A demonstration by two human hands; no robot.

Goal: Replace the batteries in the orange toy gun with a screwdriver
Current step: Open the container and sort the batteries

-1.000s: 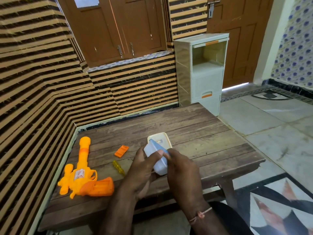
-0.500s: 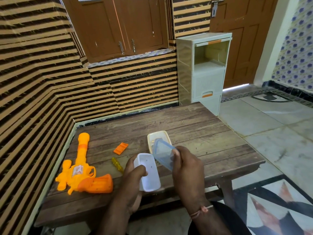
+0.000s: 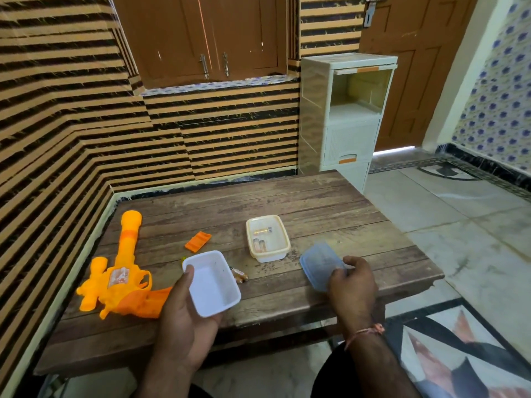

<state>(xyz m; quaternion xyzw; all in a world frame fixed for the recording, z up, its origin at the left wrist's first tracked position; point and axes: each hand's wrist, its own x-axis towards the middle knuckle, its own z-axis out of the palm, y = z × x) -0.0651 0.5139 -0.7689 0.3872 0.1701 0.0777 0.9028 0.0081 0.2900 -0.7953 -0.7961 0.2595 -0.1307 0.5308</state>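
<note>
The orange toy gun (image 3: 117, 274) lies on the left of the wooden table (image 3: 330, 211). Its orange battery cover (image 3: 197, 241) lies apart, further back. My left hand (image 3: 184, 317) grips an open white container (image 3: 212, 282), tilted, with nothing visible inside. My right hand (image 3: 352, 282) holds its translucent blue lid (image 3: 320, 265) over the table's right side. A cream container (image 3: 268, 238) with several batteries stands between them. Batteries (image 3: 239, 274) lie on the table beside the white container. The yellow screwdriver (image 3: 183, 258) is almost hidden behind the white container.
A cream plastic drawer unit (image 3: 344, 116) stands behind the table's far right corner. Striped walls (image 3: 57, 124) close in the left and back sides. Tiled floor (image 3: 459, 225) lies beyond the table's right edge, with a brown door (image 3: 416, 67) behind.
The lid has come off the white container. My left hand moved left with the container and my right hand carried the lid to the right. Batteries now lie on the table.
</note>
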